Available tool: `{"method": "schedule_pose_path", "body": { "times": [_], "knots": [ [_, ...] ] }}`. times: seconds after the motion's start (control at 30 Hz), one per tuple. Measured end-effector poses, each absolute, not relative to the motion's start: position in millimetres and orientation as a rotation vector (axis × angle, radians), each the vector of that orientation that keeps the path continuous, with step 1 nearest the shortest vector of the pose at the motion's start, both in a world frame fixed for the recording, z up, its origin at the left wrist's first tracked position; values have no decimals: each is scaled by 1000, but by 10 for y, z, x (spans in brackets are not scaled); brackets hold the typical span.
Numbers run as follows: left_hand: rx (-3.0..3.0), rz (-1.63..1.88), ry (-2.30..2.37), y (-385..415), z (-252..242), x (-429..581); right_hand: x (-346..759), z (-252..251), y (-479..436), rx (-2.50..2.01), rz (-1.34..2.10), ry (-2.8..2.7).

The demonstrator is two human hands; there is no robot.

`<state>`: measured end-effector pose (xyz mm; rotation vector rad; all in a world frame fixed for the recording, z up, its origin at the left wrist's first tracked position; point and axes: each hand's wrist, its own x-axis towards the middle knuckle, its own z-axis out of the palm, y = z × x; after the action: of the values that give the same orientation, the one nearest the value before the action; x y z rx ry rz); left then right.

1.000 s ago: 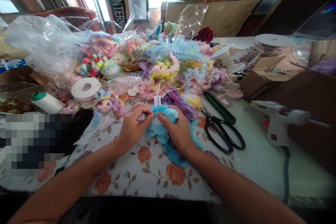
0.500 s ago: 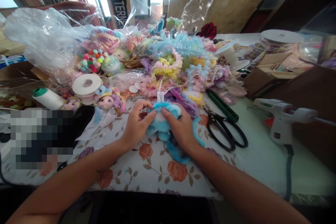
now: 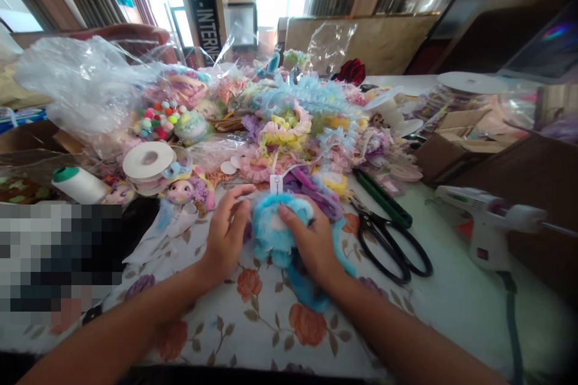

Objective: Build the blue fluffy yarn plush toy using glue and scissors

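Observation:
A fluffy light-blue plush piece [image 3: 271,234] with a paler patch sits over the flowered cloth [image 3: 271,313]. My right hand [image 3: 316,243] grips its right side, thumb pressed on the pale patch. Just left of it, my left hand [image 3: 226,240] is held with fingers apart, holding nothing. A white printed tag [image 3: 276,184] stands out beyond the plush. Below and right of the plush, a blue fuzzy strip [image 3: 309,292] curls partly under my right wrist. Black-handled scissors [image 3: 397,246] and a long green tool [image 3: 383,198] lie to the right.
A white glue gun [image 3: 492,228] with a cord is at right, beside a cardboard box [image 3: 469,144]. Behind are heaped pastel ruffled trims [image 3: 307,96] and plastic wrap [image 3: 81,72]. Leftward are a ribbon spool [image 3: 149,160], a thread cone [image 3: 81,185] and doll-faced pieces [image 3: 180,191].
My left hand has let go of the plush and moved slightly left, its fingers opening. My right hand keeps its hold. The view has tilted up a little.

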<state>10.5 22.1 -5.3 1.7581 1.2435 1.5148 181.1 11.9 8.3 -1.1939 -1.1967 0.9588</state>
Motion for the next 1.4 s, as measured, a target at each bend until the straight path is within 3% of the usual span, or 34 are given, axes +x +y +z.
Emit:
{"method": "schedule_pose_path", "body": {
  "times": [0.07, 0.17, 0.3, 0.47, 0.57, 0.67, 0.77, 0.97, 1.07, 1.13, 1.27, 1.4],
  "knots": [
    [1980, 1728, 1180, 177, -20, 92, 1810, 92, 104, -1179, 952, -1224],
    [2297, 1715, 1075, 144, 31, 98, 1805, 96, 83, -1136, 942, -1265],
    [2251, 1605, 1047, 208, 44, 105, 1796, 98, 72, -1163, 982, -1258],
    [1919, 1725, 1426, 334, 27, 12, 1778, 91, 66, -1167, 1083, -1249],
    [2345, 1928, 1131, 282, 45, -8, 1781, 67, 75, -1158, 1095, -1251],
    [2990, 1439, 549, 211, 50, 33, 1805, 41, 95, -1112, 1050, -1291],
    [3072, 1226, 550, 247, 26, 47, 1827, 43, 109, -1094, 1003, -1303],
    [2817, 1473, 1064, 334, -10, -29, 1823, 107, 85, -1146, 1043, -1246],
    [3062, 1372, 789, 288, -16, 10, 1822, 102, 83, -1141, 1000, -1276],
    [3048, 1193, 876, 275, -22, 41, 1827, 81, 98, -1157, 1002, -1237],
    [2964, 1272, 1069, 264, -28, 81, 1841, 52, 140, -1190, 1028, -1161],
    [3097, 1223, 747, 246, -24, 111, 1843, 64, 147, -1189, 914, -1241]
  ]
}}
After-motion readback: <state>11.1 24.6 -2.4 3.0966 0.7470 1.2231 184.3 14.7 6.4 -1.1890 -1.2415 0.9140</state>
